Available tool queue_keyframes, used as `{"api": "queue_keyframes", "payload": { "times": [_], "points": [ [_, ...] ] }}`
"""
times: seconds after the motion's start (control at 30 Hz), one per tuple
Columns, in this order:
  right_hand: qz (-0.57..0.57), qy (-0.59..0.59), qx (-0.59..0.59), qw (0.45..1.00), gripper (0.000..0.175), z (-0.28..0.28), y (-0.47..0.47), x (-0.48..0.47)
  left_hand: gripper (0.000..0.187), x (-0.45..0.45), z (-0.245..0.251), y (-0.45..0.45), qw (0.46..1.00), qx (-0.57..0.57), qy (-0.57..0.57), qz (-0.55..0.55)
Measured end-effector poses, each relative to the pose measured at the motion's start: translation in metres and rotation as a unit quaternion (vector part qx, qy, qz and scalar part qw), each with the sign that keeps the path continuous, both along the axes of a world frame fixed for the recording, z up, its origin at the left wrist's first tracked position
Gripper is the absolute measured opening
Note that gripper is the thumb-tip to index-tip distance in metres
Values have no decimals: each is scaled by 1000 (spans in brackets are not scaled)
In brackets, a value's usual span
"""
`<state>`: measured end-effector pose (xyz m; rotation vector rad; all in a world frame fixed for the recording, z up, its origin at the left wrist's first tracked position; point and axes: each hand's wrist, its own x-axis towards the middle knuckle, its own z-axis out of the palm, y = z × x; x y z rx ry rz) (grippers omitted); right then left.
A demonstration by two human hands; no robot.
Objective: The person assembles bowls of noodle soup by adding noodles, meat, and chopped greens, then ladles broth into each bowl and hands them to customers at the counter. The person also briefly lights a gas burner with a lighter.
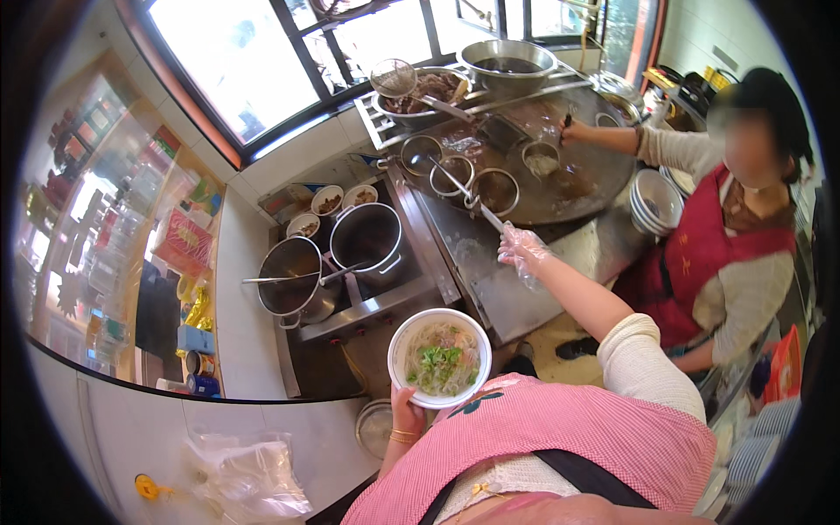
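Note:
My left hand point(408, 415) grips the rim and side of a white bowl point(484, 367), held level in front of the pink checked apron. Pale noodles point(453, 335) topped with chopped green herbs fill the bowl. My right hand point(523, 252), in a clear plastic glove, is closed around the handle of a metal ladle point(489, 216), reaching over the steel ledge. The ladle's head is at the left of a big round pan point(584, 197) of steaming broth, above several round strainers point(496, 192) in its near left part.
A co-worker point(695, 262) at right holds a noodle strainer point(541, 159) in the broth. Two tall pots point(293, 279) with utensils stand on the stove at left, beside small bowls of meat point(327, 200). Behind the pan are a steel basin point(507, 65) and a bowl of meat point(426, 92).

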<state>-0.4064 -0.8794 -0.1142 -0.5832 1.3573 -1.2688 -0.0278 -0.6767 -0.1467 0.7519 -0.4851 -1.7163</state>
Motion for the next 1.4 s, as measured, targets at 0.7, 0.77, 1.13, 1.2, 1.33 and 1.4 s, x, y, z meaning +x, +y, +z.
{"api": "queue_keyframes", "payload": {
  "times": [0.7,0.77,1.13,1.2,1.33,1.4],
  "points": [
    [201,-75,-68,974,25,194,40,-109,61,-156,77,-112,999,-1,-25,-36],
    [190,-77,-83,975,25,210,60,-126,64,-170,82,-130,996,-23,14,-84],
    [78,310,32,947,34,176,17,-192,59,-225,85,-211,990,42,-13,-134],
    [116,294,49,947,32,158,-3,-194,60,-232,85,-216,990,46,-20,-132],
    [191,430,12,882,39,122,-63,-193,60,-240,77,-221,990,41,-23,-134],
    [196,575,-79,791,41,99,-98,-183,61,-242,70,-222,989,44,-11,-140]
  ]
}}
